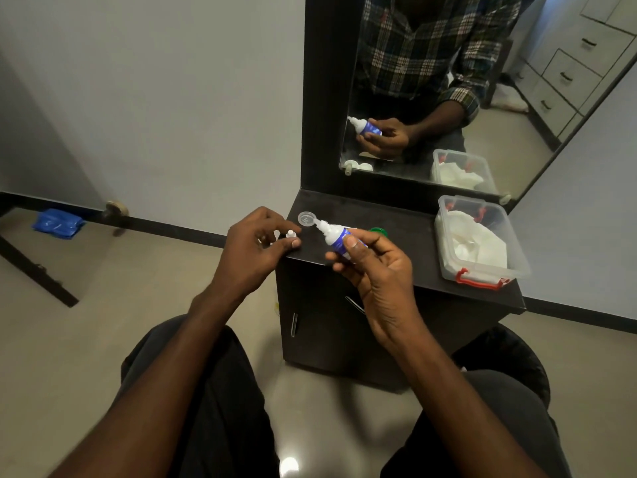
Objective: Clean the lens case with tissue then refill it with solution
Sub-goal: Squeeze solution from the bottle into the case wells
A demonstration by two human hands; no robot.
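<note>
Dark cabinet [396, 305] is the landmark, person seated in front of it. Mirror [448, 81] stands upright on the cabinet's back edge and reflects the bottle and the hand gripping it. Clear plastic box [517, 267] with red latches sits on the cabinet's right end, white tissue [472, 239] piled inside.

Right hand [372, 267] is over the cabinet's front edge, thumb and fingers curled round the solution bottle [339, 238], grasping it. Bottle is tilted, white nozzle pointing up-left, tip right at the clear round lens case cup [306, 218] on the cabinet's left rear corner; can't tell if tip touches it.

Left hand [255, 243] is at the cabinet's left front corner, fingers curled, pinching a small white cap [291, 233] between thumb and fingers.

Green lid [379, 231] lies on the cabinet top just behind the right hand, mostly hidden.
</note>
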